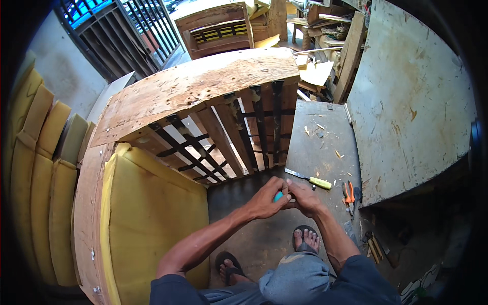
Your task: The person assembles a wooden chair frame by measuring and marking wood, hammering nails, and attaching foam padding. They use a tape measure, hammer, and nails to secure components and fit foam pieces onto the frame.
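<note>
In front of me, above the floor, my two hands meet. My left hand (268,199) is closed around a small teal object (278,196); only a bit of it shows, and its kind is unclear. My right hand (304,197) has its fingers curled against the left one, and whatever they grip is hidden. Just beyond the hands lies a flat-bladed tool with a yellow-green handle (320,183). Ahead and to the left stands a wooden seat frame (203,76) with black webbing straps (259,122) across its slats and yellow foam (152,223) on its inner side.
Orange-handled pliers (348,195) and another yellow-handled hand tool (375,247) lie at the right. A large worn board (412,101) leans there. Foam cushions (46,178) line the left wall. Scrap wood (325,61) and another wooden frame (216,30) are behind.
</note>
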